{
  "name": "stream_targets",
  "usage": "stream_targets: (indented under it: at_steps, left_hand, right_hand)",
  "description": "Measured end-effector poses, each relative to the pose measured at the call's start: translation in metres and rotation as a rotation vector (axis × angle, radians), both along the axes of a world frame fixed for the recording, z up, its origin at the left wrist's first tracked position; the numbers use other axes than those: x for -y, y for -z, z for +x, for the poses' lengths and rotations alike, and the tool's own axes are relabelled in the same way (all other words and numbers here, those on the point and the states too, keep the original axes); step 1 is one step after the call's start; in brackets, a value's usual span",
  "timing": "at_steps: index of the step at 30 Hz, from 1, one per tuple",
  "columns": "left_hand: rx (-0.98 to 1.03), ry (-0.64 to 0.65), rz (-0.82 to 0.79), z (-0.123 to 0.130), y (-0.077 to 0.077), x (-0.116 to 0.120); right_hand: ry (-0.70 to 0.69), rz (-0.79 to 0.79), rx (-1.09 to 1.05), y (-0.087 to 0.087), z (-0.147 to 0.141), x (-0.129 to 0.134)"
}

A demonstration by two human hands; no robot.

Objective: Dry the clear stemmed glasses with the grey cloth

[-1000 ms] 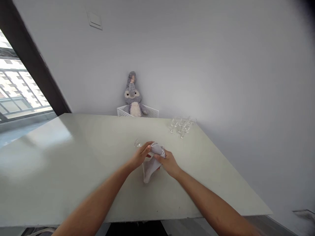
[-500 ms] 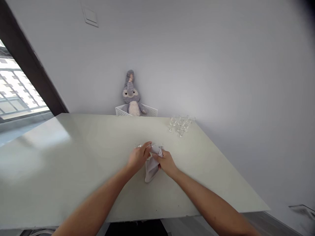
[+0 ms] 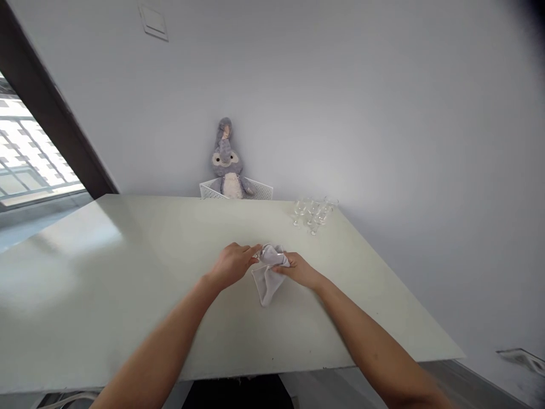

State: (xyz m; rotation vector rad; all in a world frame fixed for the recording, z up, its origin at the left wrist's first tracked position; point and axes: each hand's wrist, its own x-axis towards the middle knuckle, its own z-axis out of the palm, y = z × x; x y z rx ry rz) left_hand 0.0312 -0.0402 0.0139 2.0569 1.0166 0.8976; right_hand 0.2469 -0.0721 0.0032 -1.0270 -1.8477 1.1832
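My left hand (image 3: 234, 264) is closed with thumb and fingers pinched on the near end of a clear glass. The glass (image 3: 263, 253) lies tilted sideways between my hands, its mouth toward the right. A light grey cloth (image 3: 268, 284) is bunched at the bowl, and part of it seems to be inside. My right hand (image 3: 300, 268) grips the cloth at the glass's right side, and a corner hangs down toward the table. The fingers and cloth hide much of the glass.
Several clear stemmed glasses (image 3: 313, 213) stand together at the table's back right. The pale table (image 3: 170, 233) has its right edge by the wall. Behind its back edge a grey plush rabbit (image 3: 227, 165) sits in a white perforated basket (image 3: 260, 191).
My right hand has shifted slightly right and up, with the cloth. My left hand has moved a little left, and more of the glass and cloth shows between them.
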Motion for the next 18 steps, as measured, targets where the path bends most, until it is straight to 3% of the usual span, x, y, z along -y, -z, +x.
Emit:
stream_targets:
  at_steps: [3, 5, 9, 11, 14, 16, 18]
  left_hand:
    - [-0.394, 0.039, 0.196, -0.002, -0.004, 0.002]
    - [-0.523, 0.022, 0.233, -0.003, -0.006, 0.002]
    - [-0.563, -0.165, 0.182, -0.007, -0.007, -0.004]
    - [-0.553, -0.265, 0.180, -0.009, -0.005, -0.008]
    - [-0.545, -0.319, 0.271, -0.008, 0.001, -0.010]
    - [-0.574, -0.253, 0.388, -0.003, 0.006, -0.007]
    - [-0.604, -0.126, 0.528, 0.004, 0.011, -0.003]
  right_hand:
    - [-0.031, 0.222, 0.296, -0.007, 0.012, -0.004]
    - [0.037, 0.331, 0.435, -0.009, 0.020, -0.007]
    - [0.412, 0.518, 0.598, -0.005, 0.029, -0.013]
    - [0.534, 0.634, 0.640, -0.003, 0.025, -0.011]
    - [0.379, 0.838, 0.733, -0.003, 0.005, -0.001]
    - [0.218, 0.914, 0.779, -0.006, -0.011, 0.008]
    - [0.171, 0.899, 0.763, -0.009, -0.023, 0.014]
